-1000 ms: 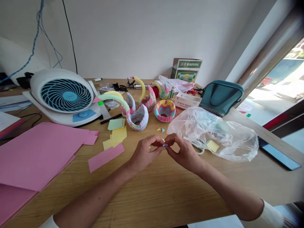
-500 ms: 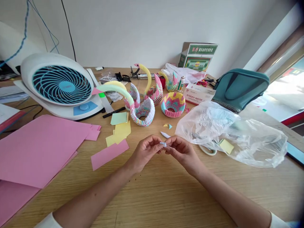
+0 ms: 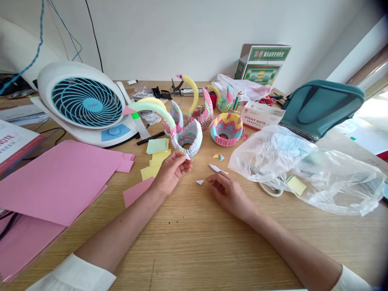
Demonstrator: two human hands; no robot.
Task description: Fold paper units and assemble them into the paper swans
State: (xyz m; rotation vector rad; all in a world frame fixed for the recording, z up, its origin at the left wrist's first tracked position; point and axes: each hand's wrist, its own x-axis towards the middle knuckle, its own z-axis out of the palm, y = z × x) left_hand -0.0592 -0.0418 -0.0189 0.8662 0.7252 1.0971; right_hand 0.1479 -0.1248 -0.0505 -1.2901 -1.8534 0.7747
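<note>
Between thumb and fingers my left hand pinches a small white folded paper piece, just in front of a white-rimmed paper swan. My right hand is over the table with its fingers curled; whether its fingertips hold anything is too small to tell. A white paper triangle lies just left of those fingertips. Behind the right hand lies a pointed white folded strip. Small yellow and blue triangles lie farther back, in front of a multicoloured paper bowl.
A white fan stands at the back left, above large pink sheets. Sticky-note stacks lie left of centre. A clear plastic bag, a sticky note box and a teal bag occupy the right.
My hands have parted. The left moved up and left with a white piece, towards the swan. The right stayed low, beside a white triangle that now shows on the table. The view shifted slightly.
</note>
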